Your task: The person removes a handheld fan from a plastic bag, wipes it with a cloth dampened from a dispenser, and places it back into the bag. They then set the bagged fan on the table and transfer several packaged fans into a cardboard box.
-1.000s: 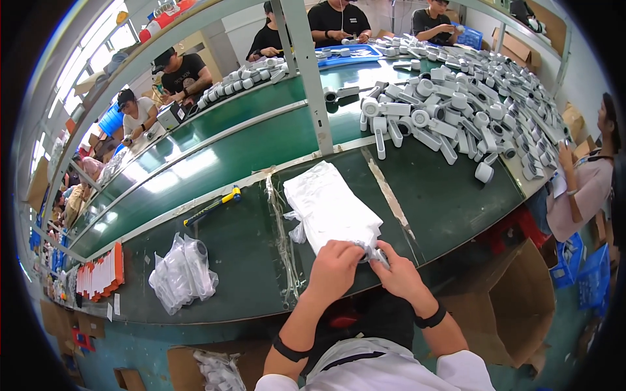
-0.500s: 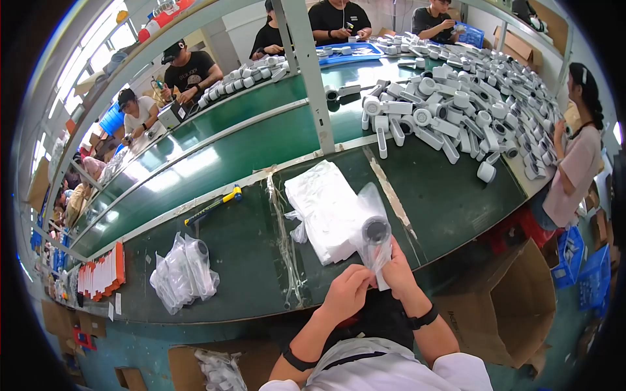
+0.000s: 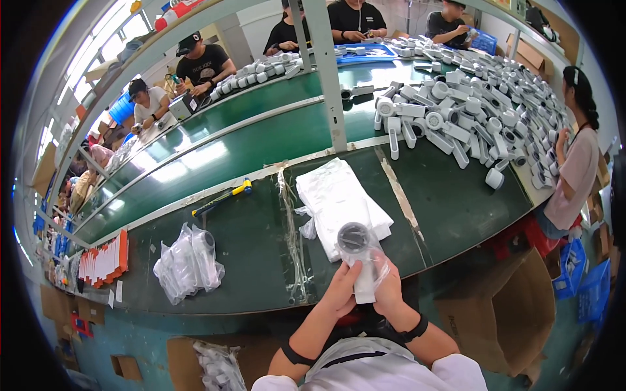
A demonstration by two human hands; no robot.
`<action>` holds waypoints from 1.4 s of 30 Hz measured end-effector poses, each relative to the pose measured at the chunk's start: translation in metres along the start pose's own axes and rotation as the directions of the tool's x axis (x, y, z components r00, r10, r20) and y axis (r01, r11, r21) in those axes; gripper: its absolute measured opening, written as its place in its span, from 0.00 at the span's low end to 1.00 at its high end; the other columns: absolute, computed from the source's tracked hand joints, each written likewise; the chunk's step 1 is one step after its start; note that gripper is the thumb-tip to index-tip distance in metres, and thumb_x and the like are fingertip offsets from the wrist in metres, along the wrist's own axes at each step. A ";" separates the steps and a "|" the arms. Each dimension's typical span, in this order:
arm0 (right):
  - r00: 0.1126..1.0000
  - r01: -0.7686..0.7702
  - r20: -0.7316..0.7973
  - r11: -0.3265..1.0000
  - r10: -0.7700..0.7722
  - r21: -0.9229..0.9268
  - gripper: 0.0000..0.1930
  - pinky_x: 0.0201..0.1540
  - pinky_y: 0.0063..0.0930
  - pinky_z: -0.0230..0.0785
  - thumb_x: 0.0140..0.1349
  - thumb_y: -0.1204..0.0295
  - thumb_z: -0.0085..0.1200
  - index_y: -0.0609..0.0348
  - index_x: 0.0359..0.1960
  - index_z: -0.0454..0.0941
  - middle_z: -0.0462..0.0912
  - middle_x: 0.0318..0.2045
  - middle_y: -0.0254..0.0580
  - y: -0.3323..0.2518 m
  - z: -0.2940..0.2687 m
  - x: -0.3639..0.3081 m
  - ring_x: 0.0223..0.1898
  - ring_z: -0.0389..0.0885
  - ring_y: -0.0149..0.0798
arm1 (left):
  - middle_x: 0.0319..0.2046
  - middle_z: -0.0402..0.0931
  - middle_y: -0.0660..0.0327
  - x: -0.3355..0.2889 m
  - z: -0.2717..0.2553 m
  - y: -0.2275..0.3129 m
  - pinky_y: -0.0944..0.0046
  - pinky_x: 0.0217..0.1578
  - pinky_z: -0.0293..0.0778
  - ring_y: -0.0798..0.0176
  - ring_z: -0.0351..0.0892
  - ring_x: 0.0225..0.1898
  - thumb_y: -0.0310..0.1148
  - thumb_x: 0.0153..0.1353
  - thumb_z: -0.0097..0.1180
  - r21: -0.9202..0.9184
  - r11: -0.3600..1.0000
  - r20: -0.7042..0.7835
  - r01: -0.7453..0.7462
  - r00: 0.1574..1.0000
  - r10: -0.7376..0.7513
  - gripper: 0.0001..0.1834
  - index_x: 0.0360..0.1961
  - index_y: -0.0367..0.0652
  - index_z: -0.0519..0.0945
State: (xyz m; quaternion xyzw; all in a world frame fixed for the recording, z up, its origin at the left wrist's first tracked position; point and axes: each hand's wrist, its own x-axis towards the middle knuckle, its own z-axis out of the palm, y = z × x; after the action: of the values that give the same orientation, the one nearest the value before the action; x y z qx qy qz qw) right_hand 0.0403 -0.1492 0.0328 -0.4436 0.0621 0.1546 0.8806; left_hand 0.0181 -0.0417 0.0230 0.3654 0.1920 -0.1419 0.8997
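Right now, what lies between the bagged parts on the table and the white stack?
In the head view, dark green tabletop, a worn tape-like strip and, by the white stack, crumpled plastic lie between it and the bagged parts.

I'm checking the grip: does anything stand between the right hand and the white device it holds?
Yes, apparently: clear plastic film shows between the right hand and the white device. Whether it also lies under the left hand, I cannot tell.
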 end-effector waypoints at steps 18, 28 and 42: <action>0.805 0.592 0.470 0.444 -0.362 -0.672 0.05 0.29 0.17 0.65 0.61 0.78 0.57 0.66 0.37 0.81 0.79 0.27 0.36 0.006 -0.032 -0.013 0.25 0.73 0.25 | 0.48 0.72 0.53 -0.049 -0.053 0.057 0.59 0.32 0.80 0.62 0.77 0.42 0.24 0.57 0.53 0.352 0.831 -0.237 -0.432 0.817 0.525 0.34 0.64 0.43 0.54; 0.906 0.423 0.350 0.501 -0.237 -0.755 0.07 0.26 0.17 0.64 0.64 0.74 0.55 0.67 0.37 0.81 0.79 0.22 0.33 0.040 -0.059 0.018 0.23 0.72 0.22 | 0.44 0.76 0.43 -0.071 -0.180 0.133 0.47 0.46 0.72 0.37 0.75 0.46 0.29 0.57 0.55 0.922 0.095 -0.165 0.376 0.158 0.974 0.24 0.55 0.38 0.66; 0.905 0.424 0.303 0.579 -0.299 -0.696 0.04 0.26 0.25 0.70 0.58 0.74 0.61 0.62 0.32 0.83 0.81 0.23 0.43 0.027 -0.043 0.011 0.22 0.79 0.33 | 0.58 0.67 0.43 -0.065 -0.182 0.128 0.46 0.61 0.62 0.40 0.64 0.62 0.40 0.54 0.62 0.783 -0.075 -0.019 0.617 0.145 0.989 0.33 0.59 0.36 0.68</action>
State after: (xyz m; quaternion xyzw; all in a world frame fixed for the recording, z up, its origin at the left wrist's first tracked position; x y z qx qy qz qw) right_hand 0.0427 -0.1663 -0.0162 -0.7553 -0.1662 0.0163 0.6337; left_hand -0.0326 0.1845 0.0095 0.8701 0.3990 0.2887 -0.0211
